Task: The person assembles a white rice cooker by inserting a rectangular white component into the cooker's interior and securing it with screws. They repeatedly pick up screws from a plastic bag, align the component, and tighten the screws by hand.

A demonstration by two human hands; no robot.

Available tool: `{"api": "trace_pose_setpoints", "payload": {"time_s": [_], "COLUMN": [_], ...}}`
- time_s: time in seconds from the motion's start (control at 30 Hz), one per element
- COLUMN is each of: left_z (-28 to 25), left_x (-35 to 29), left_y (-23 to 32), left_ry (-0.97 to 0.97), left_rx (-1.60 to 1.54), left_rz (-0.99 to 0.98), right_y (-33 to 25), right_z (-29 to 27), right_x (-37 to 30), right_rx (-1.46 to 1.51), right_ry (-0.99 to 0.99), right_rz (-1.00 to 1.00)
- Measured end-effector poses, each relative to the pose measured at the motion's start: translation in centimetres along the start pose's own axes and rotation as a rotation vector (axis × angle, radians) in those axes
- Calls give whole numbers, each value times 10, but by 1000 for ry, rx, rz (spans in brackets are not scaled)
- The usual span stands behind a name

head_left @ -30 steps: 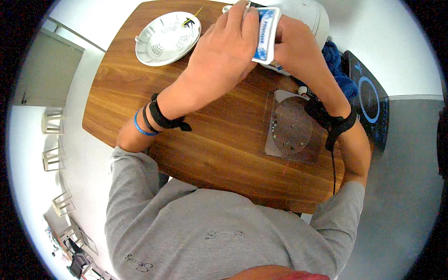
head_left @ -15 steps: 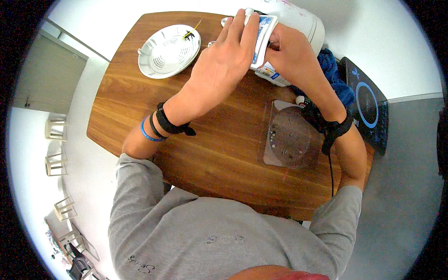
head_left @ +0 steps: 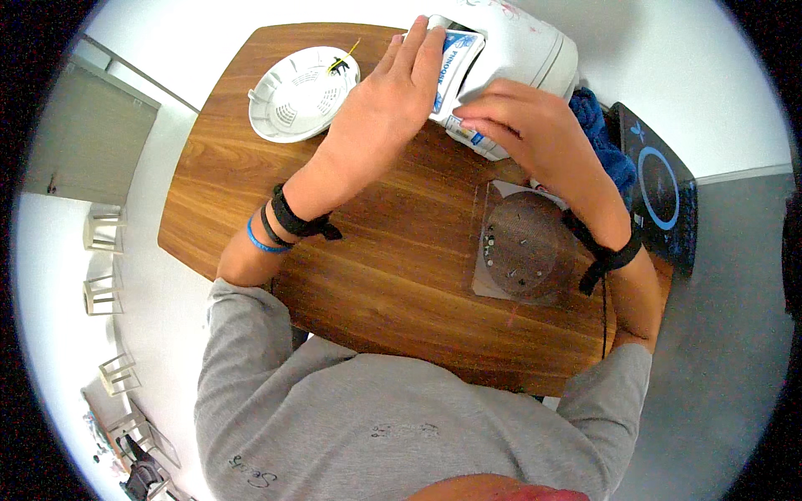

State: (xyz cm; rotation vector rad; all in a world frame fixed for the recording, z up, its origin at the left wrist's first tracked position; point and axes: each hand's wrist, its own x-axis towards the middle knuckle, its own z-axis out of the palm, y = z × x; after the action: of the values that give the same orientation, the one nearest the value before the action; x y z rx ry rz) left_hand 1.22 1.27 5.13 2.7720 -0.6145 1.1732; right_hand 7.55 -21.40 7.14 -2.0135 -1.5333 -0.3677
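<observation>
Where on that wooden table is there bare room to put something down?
The widest bare wood lies on the table between the left forearm, the clear dish of small screws and the near edge. A smaller patch sits below the white round cover. The far right is crowded: both the left hand and right hand work on the white appliance.

On a wooden table (head_left: 376, 250), the left hand (head_left: 380, 117) lies flat over a blue-and-white panel (head_left: 455, 71) on the front of a white appliance (head_left: 526, 50), fingers reaching its top edge. The right hand (head_left: 522, 125) rests against the appliance's lower front. A white round vented cover (head_left: 301, 83) lies to the left, and a clear tray (head_left: 522, 246) of small screws sits near the right wrist.
</observation>
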Motion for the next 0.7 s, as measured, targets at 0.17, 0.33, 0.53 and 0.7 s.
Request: {"api": "trace_pose_setpoints", "payload": {"time_s": [0.17, 0.33, 0.53, 0.7], "left_z": [0, 3, 5, 4], "left_x": [-1, -1, -2, -2], "left_y": [-9, -15, -17, -18], "left_ry": [60, 85, 88, 94], "left_rx": [-136, -159, -177, -169], "left_rz": [-30, -36, -37, -41], "right_y": [-12, -12, -11, -2], "right_z": [-3, 1, -3, 3], "right_x": [-16, -14, -6, -10], "right_rx": [-89, -175, -442, -420], "right_ry": [-47, -56, -94, -65], "right_rz": [-128, -218, -263, -353]}}
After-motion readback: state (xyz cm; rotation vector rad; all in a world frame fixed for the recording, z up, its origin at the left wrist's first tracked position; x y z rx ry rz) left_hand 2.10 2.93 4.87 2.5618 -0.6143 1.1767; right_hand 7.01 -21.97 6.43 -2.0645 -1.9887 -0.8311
